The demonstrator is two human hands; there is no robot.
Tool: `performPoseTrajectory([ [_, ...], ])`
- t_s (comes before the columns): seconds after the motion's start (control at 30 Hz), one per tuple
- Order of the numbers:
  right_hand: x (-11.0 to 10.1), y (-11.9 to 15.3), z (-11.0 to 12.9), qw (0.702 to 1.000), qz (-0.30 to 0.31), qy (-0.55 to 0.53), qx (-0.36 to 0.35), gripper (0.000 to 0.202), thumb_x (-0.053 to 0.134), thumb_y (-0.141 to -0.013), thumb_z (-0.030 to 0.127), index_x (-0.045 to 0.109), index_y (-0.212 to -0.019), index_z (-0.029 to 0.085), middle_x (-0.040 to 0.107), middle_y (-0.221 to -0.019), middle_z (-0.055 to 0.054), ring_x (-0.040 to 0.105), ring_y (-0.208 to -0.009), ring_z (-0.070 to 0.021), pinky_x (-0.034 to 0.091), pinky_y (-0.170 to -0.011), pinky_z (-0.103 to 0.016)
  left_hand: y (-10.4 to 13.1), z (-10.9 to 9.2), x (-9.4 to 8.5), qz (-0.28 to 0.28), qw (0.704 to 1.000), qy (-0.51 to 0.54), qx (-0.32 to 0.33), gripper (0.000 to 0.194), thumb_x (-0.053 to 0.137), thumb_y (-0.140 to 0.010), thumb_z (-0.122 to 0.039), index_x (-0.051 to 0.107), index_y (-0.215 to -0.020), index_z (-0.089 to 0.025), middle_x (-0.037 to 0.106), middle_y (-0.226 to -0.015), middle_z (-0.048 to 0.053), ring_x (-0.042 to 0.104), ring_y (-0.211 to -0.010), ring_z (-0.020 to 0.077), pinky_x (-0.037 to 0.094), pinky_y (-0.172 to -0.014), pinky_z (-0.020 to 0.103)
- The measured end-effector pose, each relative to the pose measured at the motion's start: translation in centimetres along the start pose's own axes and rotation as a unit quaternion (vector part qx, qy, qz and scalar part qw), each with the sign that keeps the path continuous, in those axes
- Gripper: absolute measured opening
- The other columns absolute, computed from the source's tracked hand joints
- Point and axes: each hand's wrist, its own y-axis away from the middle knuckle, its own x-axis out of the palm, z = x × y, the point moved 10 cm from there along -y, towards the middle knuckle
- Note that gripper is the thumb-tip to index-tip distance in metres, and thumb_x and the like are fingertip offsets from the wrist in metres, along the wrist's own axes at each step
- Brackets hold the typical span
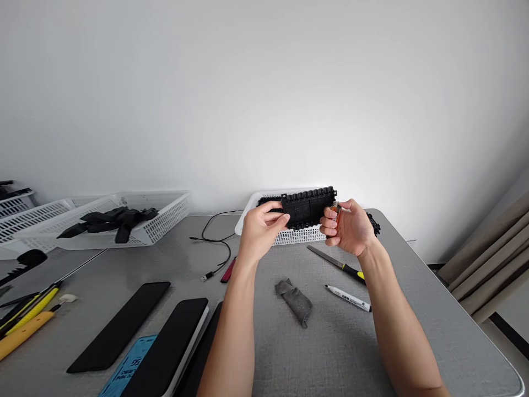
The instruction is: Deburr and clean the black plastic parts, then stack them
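Note:
A black plastic part (309,207) with a row of rounded lobes along its top edge is raised above the table, slightly tilted. My left hand (264,223) pinches its left end between thumb and fingers. By its right end, my right hand (351,226) is closed around an orange lighter (338,216) with a metal top. The lighter's top is close to the part's lower right corner; I cannot tell whether they touch. No flame shows. Behind the hands stands a white perforated basket (285,237) holding more black pieces, partly hidden by the part.
On the grey table (330,353) lie a grey cloth (294,301), a white marker (348,298), a file (336,264) with a black-yellow handle, and a black USB cable (227,248). Flat black slabs (119,325) and yellow-handled tools (31,320) are at left, near another white basket (161,220).

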Motion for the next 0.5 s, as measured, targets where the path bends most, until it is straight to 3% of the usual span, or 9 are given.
performPoseTrajectory([
  [0.13, 0.8, 0.0, -0.2, 0.999, 0.005, 0.040, -0.008, 0.029, 0.036, -0.084, 0.047, 0.034, -0.070, 0.023, 0.023, -0.066, 0.004, 0.017, -0.056, -0.0119, 0.014, -0.045, -0.020, 0.3, -0.6, 0.2, -0.007, 1.000, 0.006, -0.001, 0.036, 0.079, -0.069, -0.036, 0.067, -0.097, -0.016, 0.075, -0.075, 0.004, 0.071, -0.067, 0.0196, 0.061, -0.067, 0.031],
  [0.27, 2.5, -0.7, -2.2, 0.995, 0.021, 0.095, 0.017, 0.034, 0.031, -0.089, 0.049, 0.035, -0.069, 0.021, 0.023, -0.064, 0.005, 0.016, -0.054, -0.0109, 0.011, -0.043, -0.019, 0.4, -1.2, 0.6, -0.001, 1.000, -0.004, 0.008, 0.034, 0.078, -0.070, -0.035, 0.066, -0.095, -0.016, 0.075, -0.073, 0.003, 0.070, -0.065, 0.0189, 0.060, -0.067, 0.031],
  [0.5, 3.6, -2.0, -4.8, 0.986, -0.007, 0.160, 0.043, 0.030, 0.028, -0.089, 0.044, 0.032, -0.068, 0.022, 0.022, -0.062, 0.005, 0.015, -0.051, -0.0104, 0.009, -0.042, -0.019, 0.7, -1.8, 2.3, 0.057, 0.998, -0.023, 0.030, 0.023, 0.070, -0.078, -0.031, 0.066, -0.096, -0.016, 0.074, -0.074, 0.003, 0.072, -0.071, 0.0199, 0.056, -0.068, 0.028],
])
